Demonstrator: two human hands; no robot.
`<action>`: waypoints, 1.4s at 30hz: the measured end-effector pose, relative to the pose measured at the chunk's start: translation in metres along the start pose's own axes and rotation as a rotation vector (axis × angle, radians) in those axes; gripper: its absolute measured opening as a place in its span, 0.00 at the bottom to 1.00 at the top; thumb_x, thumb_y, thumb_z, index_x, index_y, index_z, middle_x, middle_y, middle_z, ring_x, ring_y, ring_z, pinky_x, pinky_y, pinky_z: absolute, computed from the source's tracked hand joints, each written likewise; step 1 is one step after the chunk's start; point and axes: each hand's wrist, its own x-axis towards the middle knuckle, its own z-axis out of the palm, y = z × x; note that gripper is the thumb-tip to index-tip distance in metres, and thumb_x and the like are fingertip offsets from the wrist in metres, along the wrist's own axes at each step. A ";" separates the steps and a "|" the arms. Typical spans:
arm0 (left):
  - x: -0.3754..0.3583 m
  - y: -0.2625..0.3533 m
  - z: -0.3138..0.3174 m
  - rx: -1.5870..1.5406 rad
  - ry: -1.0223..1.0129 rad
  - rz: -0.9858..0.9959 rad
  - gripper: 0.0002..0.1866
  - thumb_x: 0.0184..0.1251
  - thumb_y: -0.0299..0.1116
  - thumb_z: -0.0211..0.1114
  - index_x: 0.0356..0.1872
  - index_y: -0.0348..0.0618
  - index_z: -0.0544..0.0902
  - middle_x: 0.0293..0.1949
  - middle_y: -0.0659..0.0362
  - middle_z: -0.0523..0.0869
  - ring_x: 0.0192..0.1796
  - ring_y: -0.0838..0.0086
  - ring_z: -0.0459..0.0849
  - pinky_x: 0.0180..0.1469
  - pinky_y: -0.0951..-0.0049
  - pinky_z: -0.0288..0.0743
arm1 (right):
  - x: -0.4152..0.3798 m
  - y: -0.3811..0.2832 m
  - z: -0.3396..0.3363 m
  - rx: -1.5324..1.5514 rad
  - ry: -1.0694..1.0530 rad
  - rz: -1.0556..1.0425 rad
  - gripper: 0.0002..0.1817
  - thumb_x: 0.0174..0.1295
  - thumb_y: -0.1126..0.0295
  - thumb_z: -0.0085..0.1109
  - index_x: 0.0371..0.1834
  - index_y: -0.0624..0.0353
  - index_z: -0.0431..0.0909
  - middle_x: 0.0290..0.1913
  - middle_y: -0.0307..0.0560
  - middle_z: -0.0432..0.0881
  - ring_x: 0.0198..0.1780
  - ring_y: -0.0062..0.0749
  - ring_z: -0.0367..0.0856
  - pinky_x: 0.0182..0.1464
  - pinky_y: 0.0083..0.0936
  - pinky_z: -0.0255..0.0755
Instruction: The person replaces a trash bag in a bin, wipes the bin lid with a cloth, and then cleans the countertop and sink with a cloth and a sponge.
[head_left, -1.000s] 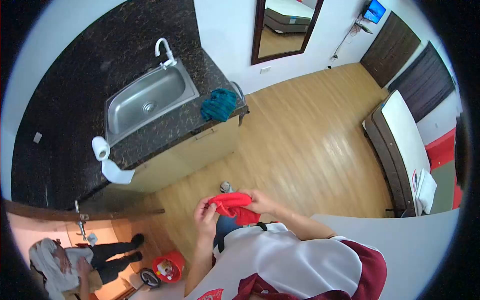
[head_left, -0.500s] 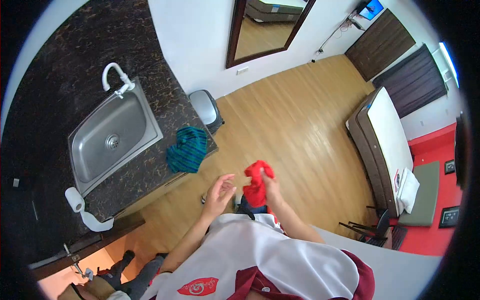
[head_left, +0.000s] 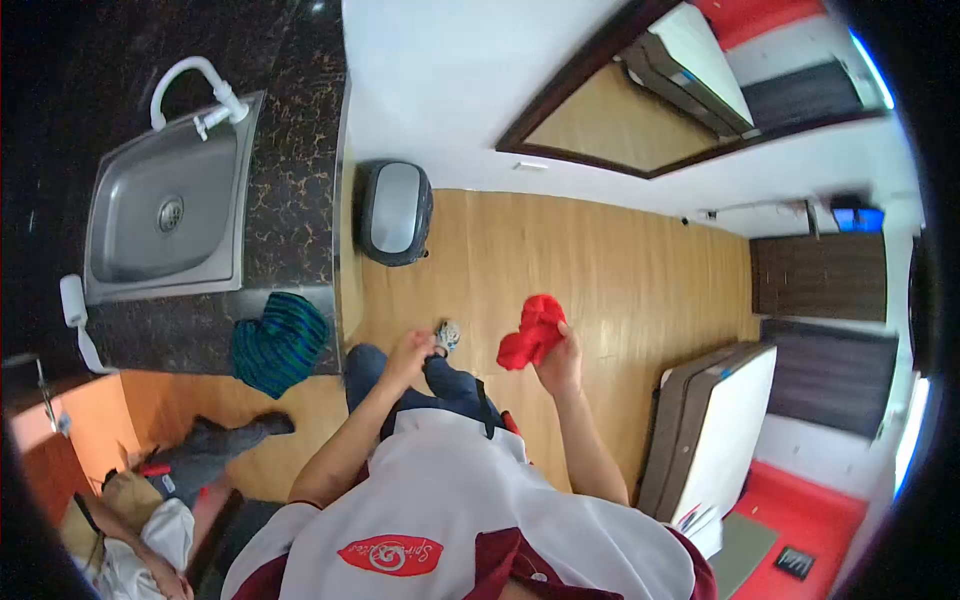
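Observation:
A crumpled red cloth [head_left: 533, 335] hangs over the wood floor in my right hand [head_left: 562, 362], pinched at its right side between thumb and fingers. Its exact kind does not show. To the left, my left hand [head_left: 408, 357] is in front of my jeans, apart from the cloth and empty, its fingers loosely stretched and slightly blurred. A teal and dark striped cloth [head_left: 281, 344] lies bunched at the counter's front corner, touched by neither hand.
The dark marbled counter [head_left: 290, 190] holds a steel sink [head_left: 240, 200] with a white faucet [head_left: 200, 75] and a paper roll [head_left: 72, 300]. A bin [head_left: 395, 210] stands beside it. A mattress bed [head_left: 715, 430] is at right, a mirror [head_left: 570, 160] on the wall. Another person [head_left: 150, 540] is at lower left.
My view has turned and moved, bringing the bin and mirror nearer the middle. The red cloth stays in my right hand, with its shape shifted. My left hand is farther from the cloth.

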 end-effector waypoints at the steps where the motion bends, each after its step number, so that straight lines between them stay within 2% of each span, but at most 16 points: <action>1: 0.007 0.001 0.007 -0.053 0.092 0.005 0.20 0.76 0.42 0.62 0.64 0.48 0.77 0.52 0.65 0.84 0.50 0.77 0.82 0.54 0.72 0.75 | 0.024 -0.016 0.004 -0.023 -0.057 0.045 0.27 0.72 0.52 0.52 0.67 0.57 0.70 0.60 0.45 0.80 0.61 0.39 0.78 0.64 0.40 0.70; 4: 0.035 0.009 0.008 -0.184 0.295 0.087 0.21 0.75 0.45 0.61 0.64 0.48 0.77 0.53 0.66 0.83 0.47 0.78 0.81 0.49 0.72 0.73 | 0.087 -0.040 0.016 -0.259 -0.121 0.107 0.28 0.73 0.53 0.52 0.70 0.58 0.68 0.64 0.43 0.78 0.66 0.36 0.74 0.68 0.39 0.66; 7: 0.072 0.022 0.009 -0.251 0.505 0.007 0.25 0.76 0.45 0.61 0.65 0.41 0.75 0.56 0.59 0.82 0.50 0.74 0.79 0.53 0.77 0.72 | 0.149 -0.037 0.030 -0.474 -0.136 0.092 0.30 0.74 0.57 0.54 0.74 0.58 0.65 0.67 0.43 0.76 0.67 0.33 0.74 0.70 0.37 0.65; 8: 0.111 -0.019 -0.001 -0.325 0.533 0.137 0.26 0.77 0.48 0.59 0.65 0.40 0.74 0.56 0.58 0.81 0.50 0.74 0.79 0.54 0.77 0.71 | 0.165 -0.027 0.032 -0.542 -0.144 0.082 0.30 0.74 0.59 0.55 0.76 0.57 0.64 0.68 0.43 0.76 0.67 0.32 0.74 0.70 0.36 0.64; 11: 0.180 -0.030 -0.018 -0.514 0.666 -0.051 0.29 0.76 0.51 0.60 0.65 0.39 0.72 0.58 0.56 0.81 0.51 0.73 0.79 0.55 0.74 0.71 | 0.223 0.001 0.032 -0.743 -0.088 0.072 0.32 0.73 0.65 0.58 0.78 0.57 0.61 0.70 0.45 0.74 0.67 0.32 0.75 0.70 0.34 0.66; 12: 0.199 -0.030 -0.027 -0.374 0.689 0.006 0.34 0.74 0.56 0.60 0.68 0.38 0.70 0.62 0.52 0.79 0.59 0.66 0.79 0.61 0.67 0.72 | 0.250 0.011 0.029 -0.752 -0.135 0.041 0.32 0.71 0.69 0.61 0.77 0.56 0.63 0.68 0.48 0.75 0.66 0.33 0.76 0.66 0.31 0.71; 15: 0.289 -0.081 -0.052 -0.437 0.968 -0.007 0.38 0.73 0.59 0.60 0.70 0.35 0.68 0.65 0.48 0.77 0.67 0.59 0.75 0.67 0.62 0.70 | 0.332 0.034 0.032 -1.299 -0.390 -0.239 0.32 0.69 0.71 0.62 0.76 0.53 0.65 0.67 0.50 0.75 0.66 0.34 0.76 0.64 0.30 0.72; 17: 0.340 -0.097 -0.065 -0.217 1.295 -0.021 0.40 0.73 0.59 0.60 0.70 0.30 0.68 0.68 0.43 0.74 0.69 0.52 0.73 0.71 0.60 0.66 | 0.385 0.057 0.041 -1.609 -0.528 -0.536 0.33 0.61 0.69 0.69 0.72 0.45 0.72 0.57 0.59 0.78 0.58 0.53 0.79 0.58 0.38 0.75; 20: 0.401 -0.077 -0.094 -0.148 1.546 0.162 0.40 0.74 0.59 0.57 0.69 0.27 0.68 0.69 0.37 0.71 0.69 0.48 0.72 0.71 0.59 0.65 | 0.451 0.113 0.047 -1.787 -0.777 -0.689 0.35 0.54 0.69 0.71 0.70 0.39 0.75 0.55 0.55 0.77 0.58 0.53 0.77 0.56 0.43 0.74; 23: 0.436 -0.035 -0.095 -0.244 1.631 0.264 0.40 0.77 0.61 0.52 0.68 0.27 0.70 0.67 0.33 0.71 0.67 0.45 0.73 0.69 0.55 0.67 | 0.490 0.174 0.028 -1.880 -0.967 -0.825 0.37 0.52 0.64 0.72 0.70 0.34 0.74 0.64 0.53 0.72 0.68 0.53 0.69 0.65 0.50 0.67; 26: 0.461 -0.014 -0.085 -0.414 1.741 0.081 0.40 0.77 0.63 0.48 0.66 0.29 0.71 0.64 0.35 0.74 0.64 0.44 0.75 0.66 0.52 0.69 | 0.522 0.208 -0.015 -1.817 -1.155 -0.895 0.39 0.51 0.60 0.72 0.71 0.32 0.71 0.71 0.53 0.67 0.75 0.54 0.62 0.72 0.56 0.59; 29: 0.470 -0.014 -0.083 -0.307 1.827 0.035 0.40 0.77 0.65 0.45 0.65 0.32 0.72 0.61 0.37 0.75 0.62 0.44 0.76 0.63 0.50 0.71 | 0.553 0.197 -0.032 -1.800 -1.206 -0.939 0.40 0.51 0.58 0.72 0.71 0.33 0.71 0.72 0.53 0.67 0.76 0.54 0.61 0.72 0.56 0.58; 33: 0.465 0.002 -0.083 -0.305 1.818 -0.164 0.44 0.75 0.69 0.43 0.68 0.32 0.70 0.65 0.36 0.74 0.64 0.44 0.76 0.65 0.51 0.71 | 0.638 0.191 -0.011 -1.656 -0.734 -0.893 0.39 0.52 0.60 0.69 0.72 0.41 0.70 0.73 0.57 0.66 0.76 0.60 0.60 0.71 0.59 0.60; 36: 0.463 0.006 -0.079 -0.303 1.851 -0.137 0.42 0.75 0.68 0.42 0.67 0.35 0.72 0.64 0.38 0.74 0.63 0.44 0.76 0.62 0.50 0.72 | 0.671 0.185 0.036 -1.293 -0.555 -0.307 0.35 0.55 0.63 0.67 0.70 0.49 0.72 0.71 0.59 0.66 0.74 0.64 0.61 0.72 0.63 0.57; 39: 0.469 -0.013 -0.089 -0.251 1.851 -0.186 0.44 0.74 0.70 0.41 0.69 0.36 0.70 0.66 0.38 0.74 0.64 0.43 0.77 0.63 0.50 0.72 | 0.615 0.209 -0.007 -1.583 -0.776 -1.090 0.36 0.55 0.62 0.66 0.71 0.46 0.71 0.71 0.62 0.66 0.73 0.64 0.63 0.71 0.62 0.58; 42: 0.468 -0.014 -0.085 -0.219 1.849 -0.174 0.45 0.73 0.70 0.41 0.69 0.36 0.70 0.66 0.38 0.74 0.64 0.44 0.77 0.63 0.49 0.72 | 0.560 0.181 -0.016 -1.767 -1.086 -0.942 0.34 0.55 0.63 0.65 0.69 0.48 0.72 0.70 0.63 0.67 0.72 0.65 0.64 0.69 0.60 0.63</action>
